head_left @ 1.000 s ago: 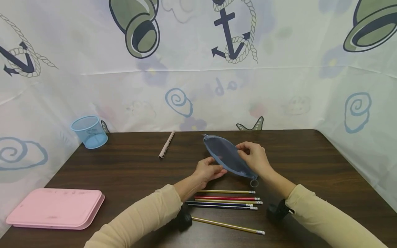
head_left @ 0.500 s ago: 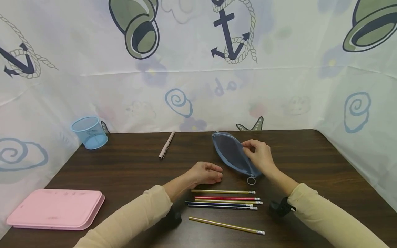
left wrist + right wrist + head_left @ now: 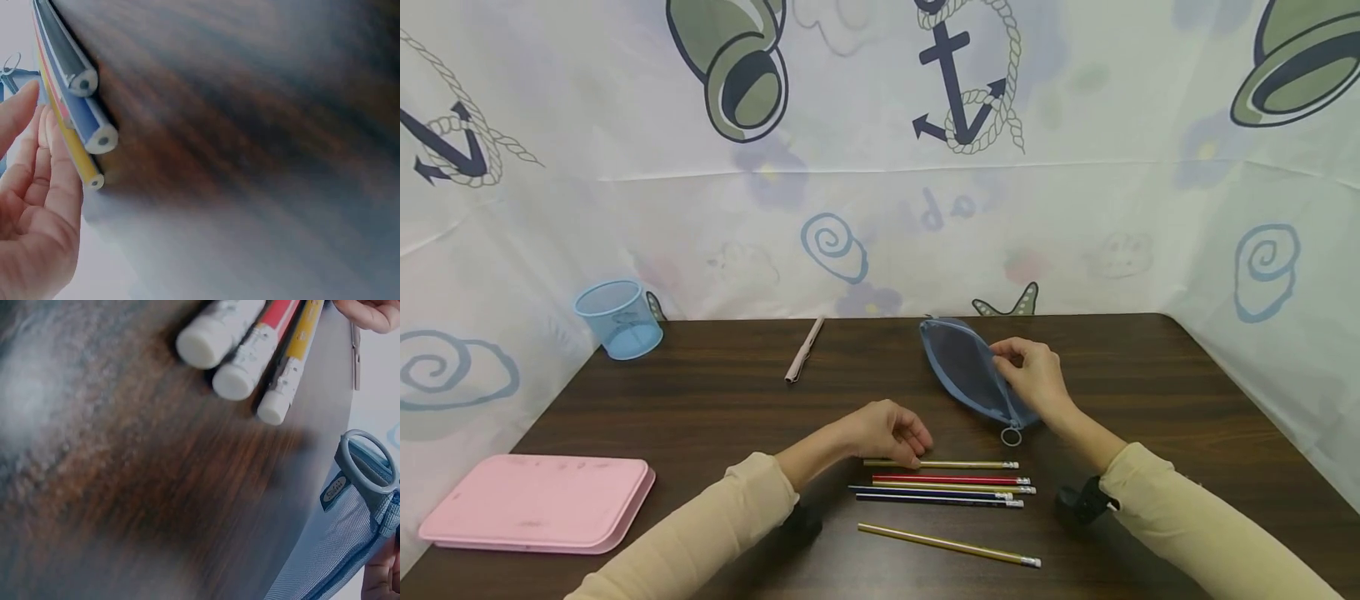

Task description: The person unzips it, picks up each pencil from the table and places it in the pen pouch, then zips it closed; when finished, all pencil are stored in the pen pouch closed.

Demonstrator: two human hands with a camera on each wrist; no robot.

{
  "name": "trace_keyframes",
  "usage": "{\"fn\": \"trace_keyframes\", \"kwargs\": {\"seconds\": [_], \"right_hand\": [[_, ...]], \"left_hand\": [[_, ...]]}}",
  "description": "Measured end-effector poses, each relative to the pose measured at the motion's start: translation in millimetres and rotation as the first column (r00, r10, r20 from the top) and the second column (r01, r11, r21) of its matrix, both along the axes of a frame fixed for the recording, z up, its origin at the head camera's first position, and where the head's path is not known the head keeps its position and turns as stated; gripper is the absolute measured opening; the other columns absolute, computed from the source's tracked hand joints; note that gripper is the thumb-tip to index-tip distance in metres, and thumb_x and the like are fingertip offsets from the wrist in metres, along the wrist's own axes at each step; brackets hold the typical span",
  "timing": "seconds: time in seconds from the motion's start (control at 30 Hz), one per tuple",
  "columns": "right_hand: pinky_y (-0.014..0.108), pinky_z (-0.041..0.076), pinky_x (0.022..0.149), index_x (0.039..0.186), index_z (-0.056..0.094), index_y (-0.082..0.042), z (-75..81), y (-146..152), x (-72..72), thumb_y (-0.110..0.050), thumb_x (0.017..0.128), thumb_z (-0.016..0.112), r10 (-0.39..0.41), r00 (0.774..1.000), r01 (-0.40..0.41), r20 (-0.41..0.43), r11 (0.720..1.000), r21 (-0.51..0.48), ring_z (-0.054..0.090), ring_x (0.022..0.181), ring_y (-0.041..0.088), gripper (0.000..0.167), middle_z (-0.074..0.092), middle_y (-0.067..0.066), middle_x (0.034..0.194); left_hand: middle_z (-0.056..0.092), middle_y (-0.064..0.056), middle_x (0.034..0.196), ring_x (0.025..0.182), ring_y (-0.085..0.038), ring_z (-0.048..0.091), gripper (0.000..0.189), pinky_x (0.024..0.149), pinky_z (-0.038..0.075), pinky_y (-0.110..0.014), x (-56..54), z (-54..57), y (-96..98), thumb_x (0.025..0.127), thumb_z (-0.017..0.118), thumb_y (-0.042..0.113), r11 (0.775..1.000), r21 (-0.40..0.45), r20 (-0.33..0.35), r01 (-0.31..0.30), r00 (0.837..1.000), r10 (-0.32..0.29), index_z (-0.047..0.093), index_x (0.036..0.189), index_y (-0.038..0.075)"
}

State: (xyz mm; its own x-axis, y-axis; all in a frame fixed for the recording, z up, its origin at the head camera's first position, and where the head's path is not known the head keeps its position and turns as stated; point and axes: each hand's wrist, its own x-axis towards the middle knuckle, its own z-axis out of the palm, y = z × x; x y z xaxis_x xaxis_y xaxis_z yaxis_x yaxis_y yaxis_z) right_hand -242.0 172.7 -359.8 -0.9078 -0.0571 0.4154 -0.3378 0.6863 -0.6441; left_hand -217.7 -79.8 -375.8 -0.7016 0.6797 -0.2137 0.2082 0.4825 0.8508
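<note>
One far gold pencil, presumably light, stiff: grip mid-shaft; left hand loose over it, right hand pinching zip pouch.

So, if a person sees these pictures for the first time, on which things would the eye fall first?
Probably on the open blue pouch, whose edge the right hand pinches, beyond the pencils. Next, the pink case stands out at the near left of the dark table, with a light-blue cup at the far left corner.
</note>
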Motion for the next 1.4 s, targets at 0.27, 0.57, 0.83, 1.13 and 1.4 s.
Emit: {"fn": "trace_keyframes", "kwargs": {"seconds": [0.27, 0.57, 0.83, 1.13, 1.4], "right_hand": [[0.018, 0.046, 0.054, 0.095, 0.07, 0.002, -1.3, 2.9, -2.6, 0.0, 0.084, 0.064, -0.014, 1.0, 0.014, 0.023, 1.0, -0.016, 0.064, 0.072, 0.023, 0.013, 0.067, 0.011, 0.076], [0.017, 0.047, 0.052, 0.096, 0.069, 0.003, -0.3, 2.2, -2.3, 0.001, 0.084, 0.063, -0.005, 0.999, 0.006, 0.043, 1.0, -0.024, 0.063, 0.065, 0.018, 0.014, 0.067, 0.012, 0.076], [0.017, 0.049, 0.05, 0.097, 0.069, 0.004, -0.3, 0.8, -2.7, 0.002, 0.085, 0.063, 0.008, 0.999, -0.006, 0.047, 0.999, -0.049, 0.063, 0.056, 0.015, 0.014, 0.068, 0.015, 0.078], [0.018, 0.05, 0.05, 0.097, 0.068, 0.004, -2.7, -2.7, -1.0, 0.001, 0.085, 0.063, 0.028, 0.997, -0.024, 0.073, 0.998, -0.059, 0.066, 0.061, 0.022, 0.014, 0.067, 0.015, 0.078], [0.019, 0.05, 0.05, 0.098, 0.068, 0.005, -1.1, -6.3, 1.3, 0.001, 0.086, 0.063, 0.059, 0.994, -0.054, 0.095, 0.997, -0.058, 0.063, 0.058, 0.017, 0.014, 0.067, 0.014, 0.078]], "left_hand": [[0.067, 0.002, 0.076, 0.069, -0.005, 0.06, 0.019, 0.063, 0.051, -0.017, 6.2, 8.1, 3.1, 0.075, 0.073, -0.006, 0.986, -0.154, -0.178, 0.065, 0.98, -0.092, 0.071, 0.086, 0.009], [0.067, 0.002, 0.076, 0.066, 0.002, 0.055, 0.019, 0.061, 0.048, -0.013, -5.9, 20.4, -11.1, 0.074, 0.068, -0.006, 0.953, -0.233, -0.293, 0.196, 0.92, -0.261, 0.072, 0.086, 0.009], [0.067, -0.008, 0.091, 0.08, -0.01, 0.062, 0.022, 0.072, 0.055, -0.026, -26.7, 31.3, -24.4, 0.084, 0.06, -0.002, 0.999, -0.044, 0.034, 0.012, 0.999, -0.011, 0.065, 0.106, -0.003], [0.06, -0.022, 0.121, 0.1, -0.021, 0.065, 0.034, 0.081, 0.055, -0.027, -33.9, 21.3, 17.3, 0.095, 0.053, 0.003, 0.895, 0.181, 0.467, -0.408, 0.836, 0.286, 0.051, 0.127, -0.007], [0.058, -0.023, 0.124, 0.113, -0.029, 0.059, 0.043, 0.096, 0.047, -0.035, -35.6, 17.8, 56.9, 0.093, 0.055, 0.002, 0.777, 0.246, 0.599, -0.579, 0.722, 0.348, 0.045, 0.134, -0.007]]}}
